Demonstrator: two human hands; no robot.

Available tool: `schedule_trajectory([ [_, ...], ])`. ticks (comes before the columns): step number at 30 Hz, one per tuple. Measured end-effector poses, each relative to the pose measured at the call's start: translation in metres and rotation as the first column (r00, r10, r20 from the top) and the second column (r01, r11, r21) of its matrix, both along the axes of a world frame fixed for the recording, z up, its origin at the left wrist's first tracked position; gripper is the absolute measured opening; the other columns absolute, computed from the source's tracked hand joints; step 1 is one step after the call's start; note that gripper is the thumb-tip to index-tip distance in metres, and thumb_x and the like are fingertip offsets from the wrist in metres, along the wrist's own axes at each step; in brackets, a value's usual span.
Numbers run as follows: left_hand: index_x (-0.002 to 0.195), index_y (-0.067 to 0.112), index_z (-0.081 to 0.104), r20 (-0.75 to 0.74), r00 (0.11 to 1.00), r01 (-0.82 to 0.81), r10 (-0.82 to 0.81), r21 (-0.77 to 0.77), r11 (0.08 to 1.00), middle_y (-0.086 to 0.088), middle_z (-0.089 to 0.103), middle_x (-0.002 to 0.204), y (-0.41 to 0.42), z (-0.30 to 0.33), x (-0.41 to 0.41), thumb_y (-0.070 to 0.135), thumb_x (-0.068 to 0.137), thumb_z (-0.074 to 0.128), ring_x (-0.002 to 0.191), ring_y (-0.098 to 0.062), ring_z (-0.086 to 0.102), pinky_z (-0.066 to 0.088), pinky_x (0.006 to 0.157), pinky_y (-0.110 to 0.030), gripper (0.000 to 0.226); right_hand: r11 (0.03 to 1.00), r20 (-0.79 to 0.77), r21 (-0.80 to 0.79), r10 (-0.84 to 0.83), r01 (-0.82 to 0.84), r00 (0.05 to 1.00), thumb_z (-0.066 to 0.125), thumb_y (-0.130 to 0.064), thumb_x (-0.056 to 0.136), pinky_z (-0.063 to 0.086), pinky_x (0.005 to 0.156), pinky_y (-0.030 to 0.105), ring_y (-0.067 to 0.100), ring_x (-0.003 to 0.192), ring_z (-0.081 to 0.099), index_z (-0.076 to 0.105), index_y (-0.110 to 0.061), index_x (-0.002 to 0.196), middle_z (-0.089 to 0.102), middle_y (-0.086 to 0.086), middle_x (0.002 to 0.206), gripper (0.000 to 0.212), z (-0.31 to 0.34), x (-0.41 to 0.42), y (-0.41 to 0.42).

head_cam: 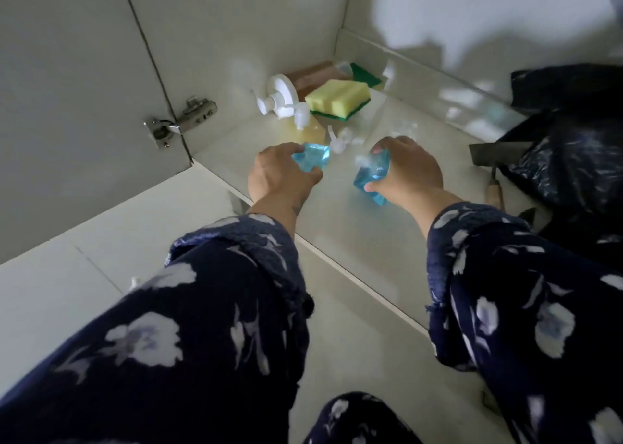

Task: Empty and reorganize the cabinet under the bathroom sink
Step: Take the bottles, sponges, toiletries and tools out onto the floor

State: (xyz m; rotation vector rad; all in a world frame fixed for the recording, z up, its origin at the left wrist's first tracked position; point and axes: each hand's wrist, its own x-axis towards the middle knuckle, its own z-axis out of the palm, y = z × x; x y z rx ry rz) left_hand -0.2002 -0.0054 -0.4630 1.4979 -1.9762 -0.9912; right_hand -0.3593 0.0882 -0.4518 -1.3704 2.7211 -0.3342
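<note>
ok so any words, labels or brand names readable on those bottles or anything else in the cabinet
None can be read.
Blue bottle in the left hand, at: no label visible.
Blue bottle in the right hand, at: blurred, no text legible.
Yellowish pump bottle and white pump bottle: no print shows.
Sponge: plain.
Black bag: no lettering visible.

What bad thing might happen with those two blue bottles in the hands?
The right hand holds its blue bottle tilted, so liquid might leak if the pump top is loose. The left hand holds the other blue bottle right beside the yellowish pump bottle, so a bump might tip that one. The cabinet is dim, so small things near the sponge are easy to knock.
</note>
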Motion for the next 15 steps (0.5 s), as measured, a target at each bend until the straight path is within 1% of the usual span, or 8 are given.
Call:
schedule_trajectory([
  [3,0.118,0.032,0.063,0.028,0.997,-0.074,0.074,-0.003,0.997,0.005,0.06,0.121,-0.016,0.01,0.046,0.037,0.077,0.074,0.104,-0.016,0.06,0.04,0.078,-0.021,0.043,0.997,0.036,-0.02,0.078,-0.078,0.996,0.078,-0.035,0.07,0.039,0.083,0.029,0.025,0.109,0.056,0.052,-0.029,0.119,0.052,0.0,0.124,0.056,0.017,0.043,-0.032],
  [7,0.111,0.033,0.065,0.043,0.983,-0.177,0.176,0.029,0.984,0.005,0.062,0.116,-0.026,0.017,0.105,0.033,0.074,0.075,0.094,-0.014,0.057,0.041,0.072,-0.021,0.038,0.982,0.075,-0.016,0.189,-0.188,0.979,0.077,-0.041,0.071,0.039,0.085,0.028,0.021,0.111,0.055,0.049,-0.031,0.122,0.051,-0.002,0.124,0.059,0.019,0.099,-0.066],
  [9,0.109,0.033,0.065,0.095,0.974,-0.209,0.207,0.015,0.978,0.004,0.062,0.113,-0.03,0.019,0.142,0.034,0.074,0.074,0.098,-0.017,0.059,0.041,0.074,-0.022,0.036,0.967,0.103,-0.002,0.254,-0.255,0.962,0.076,-0.042,0.071,0.04,0.088,0.029,0.021,0.113,0.054,0.047,-0.032,0.126,0.05,-0.003,0.124,0.064,0.015,0.134,-0.08],
  [11,0.107,0.031,0.066,0.142,0.959,-0.247,0.245,-0.003,0.969,0.003,0.062,0.113,-0.032,0.016,0.181,0.035,0.074,0.075,0.098,-0.019,0.06,0.044,0.075,-0.023,0.035,0.951,0.146,-0.023,0.308,-0.308,0.94,0.077,-0.042,0.07,0.041,0.09,0.03,0.021,0.112,0.055,0.047,-0.03,0.129,0.05,-0.002,0.125,0.068,0.008,0.169,-0.093],
  [13,0.106,0.028,0.067,0.168,0.941,-0.297,0.293,0.001,0.955,0.001,0.059,0.116,-0.031,0.006,0.22,0.034,0.073,0.076,0.099,-0.021,0.06,0.047,0.079,-0.027,0.034,0.933,0.185,-0.04,0.358,-0.357,0.915,0.078,-0.042,0.069,0.041,0.093,0.029,0.021,0.113,0.055,0.046,-0.028,0.133,0.048,-0.002,0.127,0.072,-0.004,0.205,-0.102],
  [15,0.103,0.027,0.068,0.203,0.918,-0.354,0.342,0.029,0.935,0.0,0.057,0.119,-0.025,-0.009,0.258,0.033,0.072,0.078,0.099,-0.021,0.06,0.047,0.08,-0.027,0.033,0.912,0.219,-0.037,0.407,-0.409,0.887,0.078,-0.044,0.069,0.041,0.099,0.033,0.021,0.116,0.053,0.042,-0.024,0.136,0.045,0.0,0.13,0.079,-0.02,0.242,-0.106],
])
